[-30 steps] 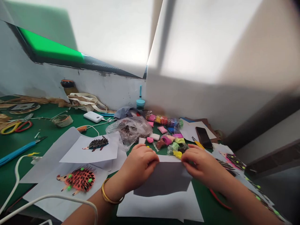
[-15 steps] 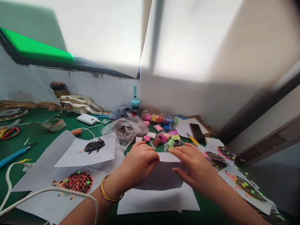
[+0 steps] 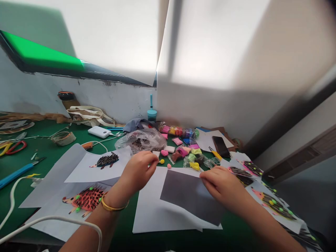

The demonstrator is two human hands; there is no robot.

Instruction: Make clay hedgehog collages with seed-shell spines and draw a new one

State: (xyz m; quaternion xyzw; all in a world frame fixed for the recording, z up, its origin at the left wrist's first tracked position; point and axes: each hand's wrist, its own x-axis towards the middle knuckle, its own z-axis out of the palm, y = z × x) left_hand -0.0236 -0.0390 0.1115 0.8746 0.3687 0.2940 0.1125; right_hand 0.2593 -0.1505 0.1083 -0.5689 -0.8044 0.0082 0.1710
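The green worktop [image 3: 52, 154] is covered with craft things, and on its near middle a white sheet [image 3: 154, 213] is laid flat, with a dark grey paper [image 3: 189, 196] resting on top of it, slightly turned so that its edges do not run parallel with the sheet. The grey paper is pressed at its far right corner by the right hand [image 3: 220, 183], whose fingers are bent down on the paper's edge; whether the corner is pinched or only held down cannot be told. The left hand [image 3: 139, 171] is raised just beyond the far left corner of the white sheet, its fingers closed to a pinch near a small yellow clay ball [image 3: 162, 161]; whether the ball is really gripped cannot be told. A pink clay ball [image 3: 169, 166] lies just beside it at the sheet's far edge. For good work, it is judged that the grey paper should be kept flat and steady under the right hand, and that small clay pieces should be pinched lightly so that they are not squashed. To the left, a paper hedgehog with dark spines [image 3: 106, 160] and a pink hedgehog [image 3: 86, 198] are lying on other sheets. Behind, clay packets [image 3: 189, 152] are piled near a plastic bag [image 3: 143, 140].
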